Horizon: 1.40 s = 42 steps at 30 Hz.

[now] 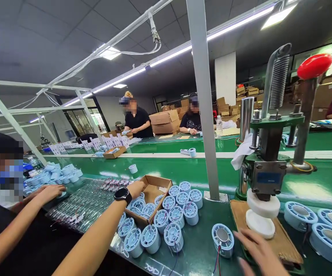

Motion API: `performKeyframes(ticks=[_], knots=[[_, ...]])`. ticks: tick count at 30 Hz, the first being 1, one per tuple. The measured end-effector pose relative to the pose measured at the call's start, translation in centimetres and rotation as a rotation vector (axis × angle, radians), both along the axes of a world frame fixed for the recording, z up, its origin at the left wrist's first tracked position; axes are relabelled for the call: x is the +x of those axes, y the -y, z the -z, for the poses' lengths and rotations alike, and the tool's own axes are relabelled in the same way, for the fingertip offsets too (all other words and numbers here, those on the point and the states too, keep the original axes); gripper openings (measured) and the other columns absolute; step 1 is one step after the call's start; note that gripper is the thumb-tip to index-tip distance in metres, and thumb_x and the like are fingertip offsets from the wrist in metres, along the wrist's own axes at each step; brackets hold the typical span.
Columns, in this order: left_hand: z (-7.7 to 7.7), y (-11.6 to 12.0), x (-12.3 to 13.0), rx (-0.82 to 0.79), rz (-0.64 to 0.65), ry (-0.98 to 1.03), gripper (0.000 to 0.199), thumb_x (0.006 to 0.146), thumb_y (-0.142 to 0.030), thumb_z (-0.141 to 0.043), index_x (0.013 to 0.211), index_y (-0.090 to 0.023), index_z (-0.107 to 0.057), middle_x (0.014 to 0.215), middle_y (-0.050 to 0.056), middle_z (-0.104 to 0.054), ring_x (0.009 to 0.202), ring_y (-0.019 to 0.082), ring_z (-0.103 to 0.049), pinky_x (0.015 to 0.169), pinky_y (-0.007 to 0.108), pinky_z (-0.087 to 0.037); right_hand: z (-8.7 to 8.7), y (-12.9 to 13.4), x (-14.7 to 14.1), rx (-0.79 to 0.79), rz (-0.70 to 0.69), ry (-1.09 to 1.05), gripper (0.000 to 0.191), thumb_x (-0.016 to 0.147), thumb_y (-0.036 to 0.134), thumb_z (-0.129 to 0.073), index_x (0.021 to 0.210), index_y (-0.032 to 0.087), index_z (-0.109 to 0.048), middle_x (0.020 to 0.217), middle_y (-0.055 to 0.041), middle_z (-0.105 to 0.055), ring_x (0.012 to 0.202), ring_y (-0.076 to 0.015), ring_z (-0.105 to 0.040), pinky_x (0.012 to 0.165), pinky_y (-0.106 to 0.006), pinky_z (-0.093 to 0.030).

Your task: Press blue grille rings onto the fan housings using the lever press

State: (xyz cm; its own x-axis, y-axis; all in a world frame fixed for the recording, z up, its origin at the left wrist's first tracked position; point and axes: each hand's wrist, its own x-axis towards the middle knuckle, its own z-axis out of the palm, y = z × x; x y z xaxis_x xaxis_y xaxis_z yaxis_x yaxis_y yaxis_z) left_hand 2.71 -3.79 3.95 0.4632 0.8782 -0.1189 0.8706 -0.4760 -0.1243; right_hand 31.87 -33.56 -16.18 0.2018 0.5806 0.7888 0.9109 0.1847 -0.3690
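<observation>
My left hand (pixel 136 188), with a black watch at the wrist, reaches into an open cardboard box (pixel 157 184) that holds light-blue plastic rings (pixel 149 209). Its fingers are hidden behind the back of the hand. My right hand (pixel 259 251) is low on the right, fingers apart and slightly blurred, with nothing visible in it. Just left of it stands a light-blue round housing (pixel 222 239) with a grey metal disc on top and red and black wires. Behind the right hand, a hand press (pixel 269 172) with a red-knobbed lever has white round pads, one above the other.
Several light-blue housings (pixel 174 234) stand around the box, and others with metal discs (pixel 331 239) are right of the press. A metal post (pixel 201 96) rises from the bench. A co-worker's hand (pixel 52 190) works at the left; two people are across the green conveyor (pixel 166 166).
</observation>
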Motion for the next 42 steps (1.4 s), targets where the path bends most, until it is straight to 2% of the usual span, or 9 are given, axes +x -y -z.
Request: performKeyframes(ticks=[5, 11, 14, 17, 21, 25, 30, 36, 42], knots=[[0.2, -1.2, -1.8, 0.086, -0.112, 0.044, 0.025, 0.093, -0.033, -0.062, 0.112, -0.017, -0.062, 0.112, 0.006, -0.066, 0.095, 0.019, -0.065, 0.083, 0.039, -0.056, 0.1, -4.2, -4.5, -0.078, -0.07, 0.22, 0.034, 0.086, 0.03, -0.059, 0.118, 0.028, -0.068, 0.121, -0.0099, -0.066, 0.102, -0.0266, -0.069, 0.076, -0.031, -0.062], [0.0, 2.7, -0.9, 0.278, -0.188, 0.341, 0.033, 0.097, -0.025, -0.042, 0.127, -0.014, -0.048, 0.104, 0.009, -0.066, 0.096, 0.022, -0.067, 0.09, 0.041, -0.053, 0.2, 1.3, -2.8, -0.215, -0.148, 0.141, 0.038, 0.083, 0.013, -0.053, 0.113, 0.03, -0.069, 0.129, -0.0068, -0.061, 0.114, -0.0225, -0.064, 0.088, -0.029, -0.058], [4.2, 9.4, 2.2, 0.051, -0.073, 0.527, 0.033, 0.093, -0.036, -0.037, 0.122, -0.022, -0.046, 0.091, 0.001, -0.065, 0.069, 0.016, -0.07, 0.067, 0.028, -0.058, -0.8, 3.8, -1.8, -0.238, -0.177, 0.097, 0.042, 0.079, 0.013, -0.056, 0.116, 0.031, -0.067, 0.132, -0.0057, -0.059, 0.116, -0.021, -0.062, 0.091, -0.028, -0.057], [10.2, 17.2, 6.0, -0.505, -0.053, 0.87, 0.024, 0.086, -0.044, -0.043, 0.1, -0.026, -0.051, 0.089, 0.001, -0.061, 0.056, 0.017, -0.069, 0.05, 0.027, -0.056, -1.3, 4.9, -1.4, -0.188, -0.11, -0.009, 0.04, 0.08, 0.013, -0.053, 0.115, 0.03, -0.066, 0.134, -0.0052, -0.057, 0.119, -0.0202, -0.059, 0.094, -0.031, -0.055], [14.9, 22.4, 9.3, -0.416, 0.06, 0.788, 0.018, 0.087, -0.039, -0.042, 0.095, -0.027, -0.053, 0.075, 0.002, -0.063, 0.065, 0.022, -0.071, 0.057, 0.03, -0.054, -1.6, 5.8, -1.2, -0.148, -0.084, 0.003, 0.036, 0.081, 0.013, -0.054, 0.111, 0.026, -0.066, 0.131, -0.0059, -0.057, 0.119, -0.0175, -0.058, 0.094, -0.027, -0.055], [14.9, 22.2, 8.6, -0.242, 0.176, 0.641, 0.026, 0.094, -0.034, -0.04, 0.115, -0.027, -0.054, 0.069, 0.0, -0.067, 0.069, 0.024, -0.07, 0.065, 0.032, -0.051, -2.0, 6.3, -1.1, -0.192, -0.077, 0.008, 0.035, 0.083, 0.012, -0.054, 0.114, 0.024, -0.065, 0.134, -0.0072, -0.054, 0.122, -0.0172, -0.055, 0.095, -0.027, -0.054], [14.7, 21.9, 7.2, -0.164, 0.328, 0.674, 0.031, 0.097, -0.031, -0.042, 0.125, -0.024, -0.054, 0.092, 0.005, -0.07, 0.082, 0.021, -0.069, 0.075, 0.031, -0.055, -2.4, 6.3, -1.3, -0.166, -0.075, -0.026, 0.035, 0.084, 0.012, -0.052, 0.115, 0.025, -0.064, 0.133, -0.0062, -0.053, 0.122, -0.0165, -0.053, 0.095, -0.028, -0.054], [14.8, 21.2, 7.0, -0.072, 0.839, 0.541, 0.036, 0.089, -0.017, -0.053, 0.12, -0.033, -0.062, 0.129, 0.005, -0.063, 0.112, 0.025, -0.061, 0.089, 0.038, -0.056, -3.0, 6.5, -1.5, -0.196, -0.07, -0.034, 0.036, 0.084, 0.011, -0.051, 0.114, 0.025, -0.064, 0.135, -0.0048, -0.052, 0.124, -0.0151, -0.051, 0.098, -0.026, -0.052], [13.8, 20.6, 7.2, -0.02, 0.833, 0.365, 0.06, 0.084, -0.018, -0.06, 0.141, -0.021, -0.046, 0.148, 0.01, -0.049, 0.119, 0.031, -0.056, 0.09, 0.049, -0.058, -2.9, 6.5, -1.4, -0.201, -0.071, -0.02, 0.034, 0.085, 0.012, -0.052, 0.114, 0.025, -0.063, 0.135, -0.0052, -0.052, 0.124, -0.0157, -0.052, 0.098, -0.026, -0.052]])
